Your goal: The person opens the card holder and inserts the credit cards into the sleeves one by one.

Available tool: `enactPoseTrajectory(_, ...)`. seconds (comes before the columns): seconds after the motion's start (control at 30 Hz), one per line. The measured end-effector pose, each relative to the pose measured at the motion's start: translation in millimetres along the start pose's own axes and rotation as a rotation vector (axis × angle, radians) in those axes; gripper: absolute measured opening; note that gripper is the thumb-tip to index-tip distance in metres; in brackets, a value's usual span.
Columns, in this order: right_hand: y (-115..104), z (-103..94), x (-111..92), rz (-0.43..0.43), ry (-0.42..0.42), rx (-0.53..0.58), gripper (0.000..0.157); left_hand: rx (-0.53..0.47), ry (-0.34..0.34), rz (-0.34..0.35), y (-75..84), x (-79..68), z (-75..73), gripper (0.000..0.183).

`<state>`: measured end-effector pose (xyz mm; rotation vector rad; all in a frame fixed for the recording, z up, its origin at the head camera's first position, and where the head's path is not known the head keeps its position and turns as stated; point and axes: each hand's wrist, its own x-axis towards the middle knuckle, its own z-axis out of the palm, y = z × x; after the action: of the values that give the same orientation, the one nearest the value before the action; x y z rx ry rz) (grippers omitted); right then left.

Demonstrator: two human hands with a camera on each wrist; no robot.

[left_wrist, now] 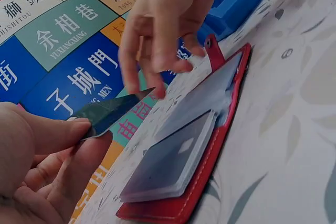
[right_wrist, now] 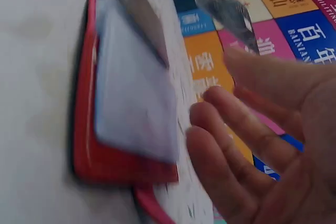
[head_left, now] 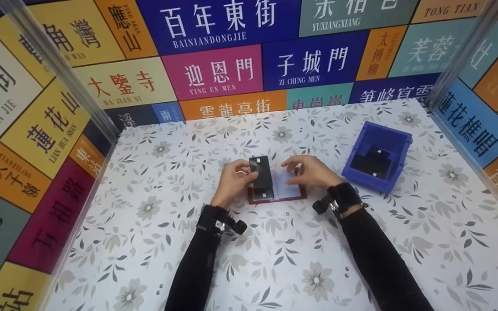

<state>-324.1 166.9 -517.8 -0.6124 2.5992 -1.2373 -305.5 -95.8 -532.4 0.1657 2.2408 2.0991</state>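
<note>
My left hand point(head_left: 233, 180) pinches a black card point(head_left: 261, 172) between thumb and fingers, holding it above the left side of an opened red card holder point(left_wrist: 210, 156). Clear plastic sleeves point(right_wrist: 137, 87) fill the holder, and another black card point(left_wrist: 170, 158) shows inside the left-hand sleeve. My right hand point(head_left: 311, 170) hovers over the holder's right side with its fingers loosely bent and nothing in them. In the left wrist view the right fingertips come close to the held card's tip; the right wrist view shows a gap between them.
A blue plastic box point(head_left: 363, 183) stands to the right, beyond my right wrist, with several black cards point(head_left: 368, 165) inside. The table point(head_left: 180, 250) has a floral cover. Panels with printed Chinese lettering point(head_left: 218, 73) wall off its back and sides.
</note>
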Motion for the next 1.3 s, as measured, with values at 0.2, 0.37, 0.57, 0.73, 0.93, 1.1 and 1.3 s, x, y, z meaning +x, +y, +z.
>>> enactPoseTrajectory(0.2, 17, -12.9, -8, 0.001, -0.111, -0.242, 0.079, 0.063, -0.029, -0.071, -2.7, -2.9, 0.6, 0.027)
enactPoseTrajectory(0.37, 21, -12.9, -8, 0.021, -0.105, -0.220, 0.079, 0.142, -0.070, -0.056, -6.0, -5.8, 8.3, 0.046)
enactPoseTrajectory(0.57, 21, -13.7, -8, 0.042, -0.106, -0.203, 0.079, 0.244, -0.065, 0.012, -10.5, -6.9, 12.9, 0.056)
enactPoseTrajectory(0.73, 23, -14.0, -9, 0.036, -0.104, -0.207, 0.078, 0.164, -0.041, -0.039, -13.6, -6.3, 15.2, 0.051)
enactPoseTrajectory(0.93, 23, -14.3, -11, 0.023, -0.100, -0.223, 0.076, 0.184, -0.025, -0.027, -13.6, -6.9, 21.6, 0.049)
enactPoseTrajectory(1.1, 24, -14.5, -11, 0.027, -0.099, -0.219, 0.076, 0.283, -0.043, 0.035, -11.0, -10.3, 26.8, 0.047)
enactPoseTrajectory(1.3, 25, -13.8, -10, -0.005, -0.096, -0.219, 0.076, 0.413, -0.029, 0.084, -9.7, -14.5, 35.4, 0.049)
